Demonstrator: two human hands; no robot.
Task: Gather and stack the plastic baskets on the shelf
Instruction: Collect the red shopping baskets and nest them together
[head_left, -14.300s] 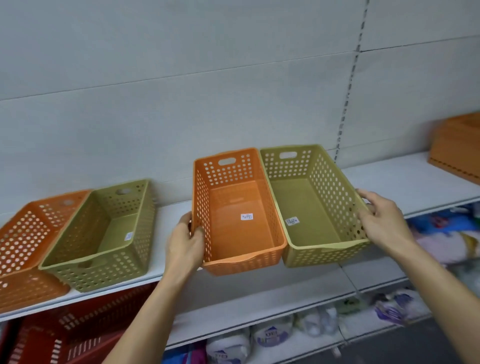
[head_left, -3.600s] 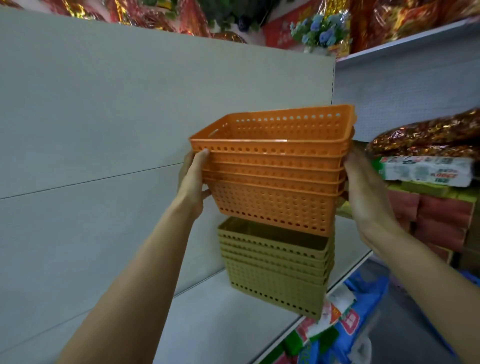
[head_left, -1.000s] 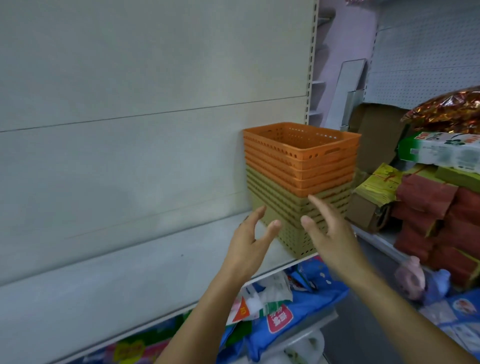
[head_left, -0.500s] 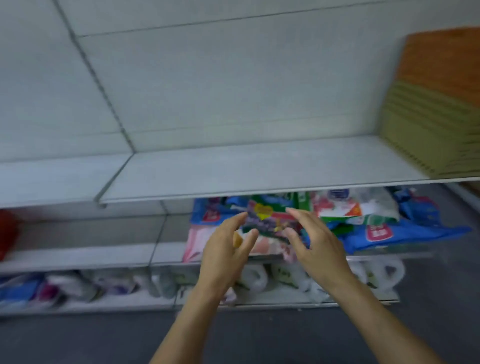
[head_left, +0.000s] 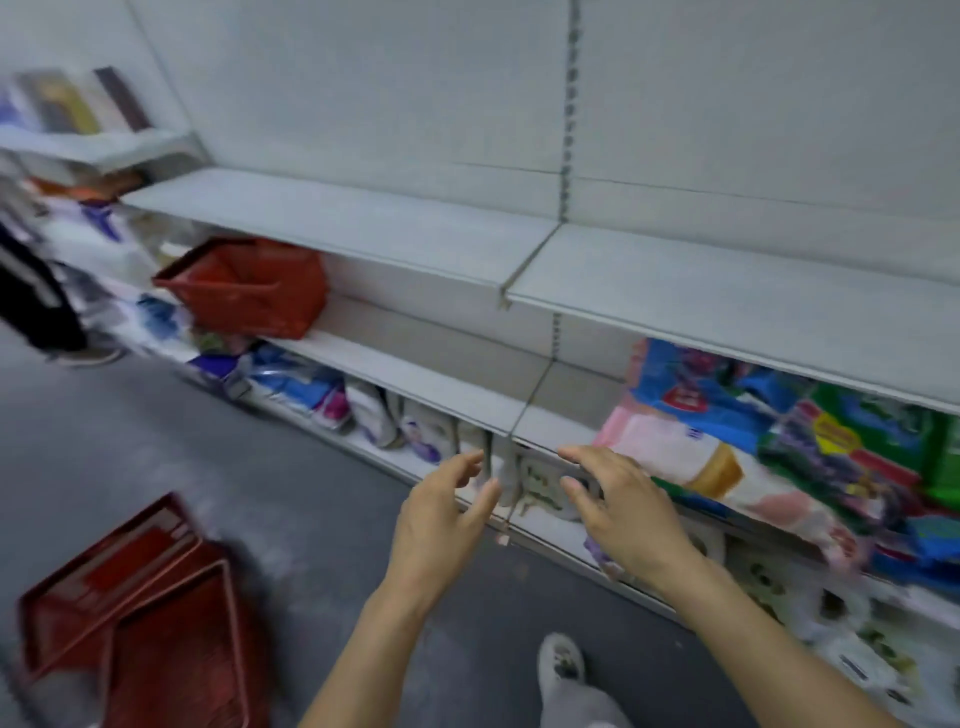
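Head view: red basket (head_left: 249, 286) sits tilted on middle shelf (head_left: 415, 379), far left; more red baskets (head_left: 135, 613) on floor, near left. Left hand (head_left: 441, 525), right hand (head_left: 623, 509) spread, holding nothing. Judging: these remain ungathered.

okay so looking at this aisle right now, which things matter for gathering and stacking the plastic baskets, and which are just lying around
Part of the job:
- red basket on the middle shelf, tilted
- red baskets on the floor
- top shelf, nothing showing on it
- left hand and right hand, both holding nothing

Just lying about:
- colourful packaged goods on the middle shelf
- bagged goods on the bottom shelf
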